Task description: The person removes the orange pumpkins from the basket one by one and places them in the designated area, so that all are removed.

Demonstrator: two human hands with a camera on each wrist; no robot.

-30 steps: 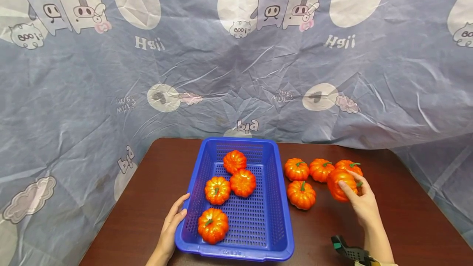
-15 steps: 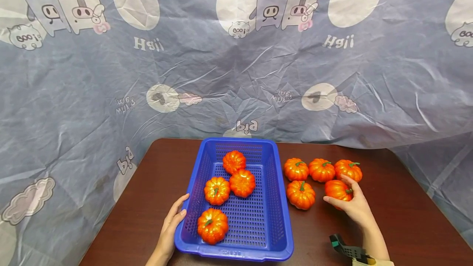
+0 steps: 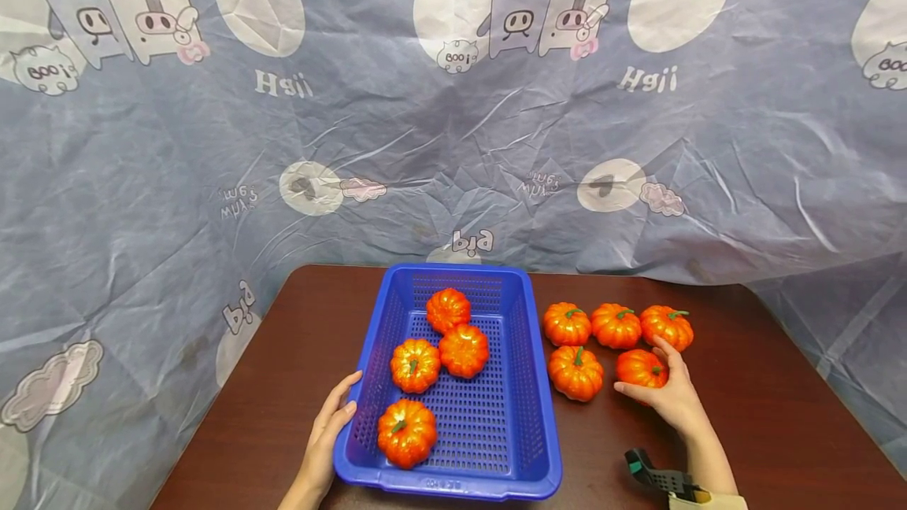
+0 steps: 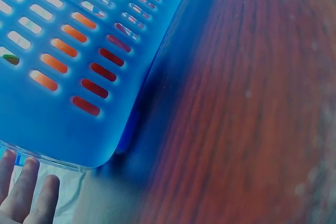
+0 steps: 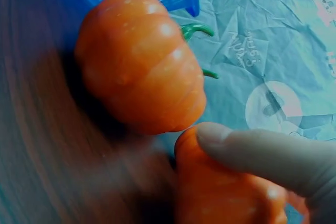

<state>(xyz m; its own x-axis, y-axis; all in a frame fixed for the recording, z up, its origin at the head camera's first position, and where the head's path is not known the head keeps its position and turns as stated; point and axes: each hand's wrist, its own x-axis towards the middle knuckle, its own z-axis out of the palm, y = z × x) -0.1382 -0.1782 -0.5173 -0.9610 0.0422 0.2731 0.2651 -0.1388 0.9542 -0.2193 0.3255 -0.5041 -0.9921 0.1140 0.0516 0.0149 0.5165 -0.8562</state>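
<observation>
Gripping one pumpkin [image 3: 635,369] in right fingers [image 3: 675,362], touching basket [image 3: 457,486] with left fingers [image 3: 336,400] apart, four inside, four more on counter [image 3: 283,368]

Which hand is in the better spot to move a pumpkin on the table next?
Probably the right hand: it touches one pumpkin on the table, and four other pumpkins sit close by. The left hand is at the left side of the basket, with the basket between it and those pumpkins.
</observation>
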